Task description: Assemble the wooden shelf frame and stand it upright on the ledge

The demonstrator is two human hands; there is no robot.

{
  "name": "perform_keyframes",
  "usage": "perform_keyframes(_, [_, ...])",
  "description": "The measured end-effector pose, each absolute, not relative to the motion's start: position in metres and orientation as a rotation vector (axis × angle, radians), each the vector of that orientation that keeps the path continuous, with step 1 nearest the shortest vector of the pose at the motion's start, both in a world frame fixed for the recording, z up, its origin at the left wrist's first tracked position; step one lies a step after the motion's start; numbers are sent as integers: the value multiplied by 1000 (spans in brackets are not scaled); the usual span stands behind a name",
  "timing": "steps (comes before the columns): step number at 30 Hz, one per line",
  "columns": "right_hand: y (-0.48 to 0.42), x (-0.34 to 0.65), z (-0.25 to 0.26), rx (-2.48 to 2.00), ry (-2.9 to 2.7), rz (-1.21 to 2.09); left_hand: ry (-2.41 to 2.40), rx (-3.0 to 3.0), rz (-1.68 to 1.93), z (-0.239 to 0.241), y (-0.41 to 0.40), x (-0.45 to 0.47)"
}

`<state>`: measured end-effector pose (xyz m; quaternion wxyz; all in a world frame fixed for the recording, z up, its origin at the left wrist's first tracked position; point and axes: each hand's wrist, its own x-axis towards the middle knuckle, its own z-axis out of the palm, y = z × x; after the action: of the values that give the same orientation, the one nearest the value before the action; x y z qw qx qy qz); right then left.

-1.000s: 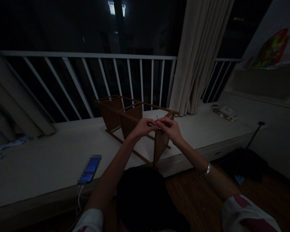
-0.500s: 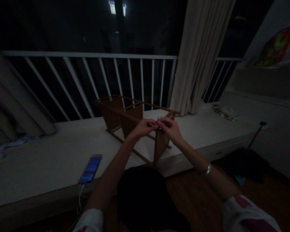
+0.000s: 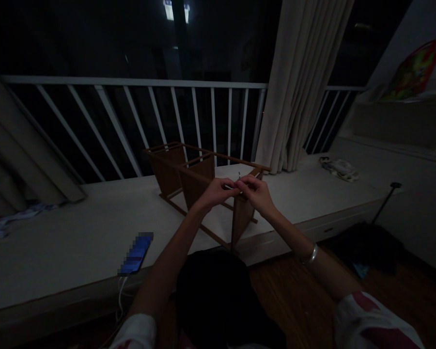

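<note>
A brown wooden shelf rack (image 3: 198,177) lies on its side on the pale ledge in front of me. Over its near right end, my left hand (image 3: 220,191) and my right hand (image 3: 255,191) meet fingertip to fingertip. A small, thin metal piece (image 3: 240,174) sticks up just above the right fingertips; it is too small and dark to name its kind. My right hand is closed in a pinch on it. My left fingers are also pinched together, and what lies between them is hidden.
On the ledge (image 3: 76,242) a phone (image 3: 136,254) with a white cable lies to my left. White railings (image 3: 131,83) and a curtain (image 3: 298,87) stand behind the rack. A crumpled cloth (image 3: 339,169) lies at right. Dark fabric (image 3: 370,247) rests on the wooden floor.
The thin metal piece has turned, lying nearly flat before and pointing upward now. Both hands stay in about the same place, and the rack has not moved.
</note>
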<state>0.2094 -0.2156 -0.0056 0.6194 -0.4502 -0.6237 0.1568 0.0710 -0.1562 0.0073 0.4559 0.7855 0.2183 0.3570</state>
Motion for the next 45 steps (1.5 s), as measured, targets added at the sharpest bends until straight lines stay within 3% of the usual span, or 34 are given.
perform_keyframes(45, [-218,205,-2,-992,-1466,388,457,1864,859,5,-152,66])
